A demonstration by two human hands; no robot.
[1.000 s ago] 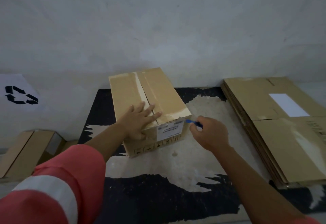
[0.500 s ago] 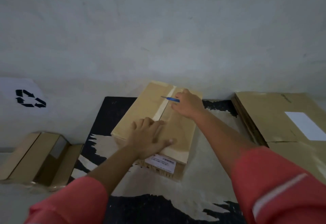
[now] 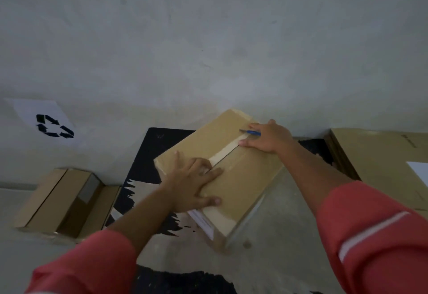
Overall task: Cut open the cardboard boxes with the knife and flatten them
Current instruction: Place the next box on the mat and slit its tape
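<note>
The right hand (image 3: 268,137), pinching the blue knife (image 3: 251,132), now sits at the far end of the tape seam (image 3: 225,152) rather than the near corner, and the left hand (image 3: 196,184) presses spread fingers on the box (image 3: 245,177) (turned askew on the mat (image 3: 162,145)), so cutting can likely begin.

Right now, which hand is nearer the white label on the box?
Left. The left hand presses the box top just above the white label; the right hand holds the knife at the far end.
</note>
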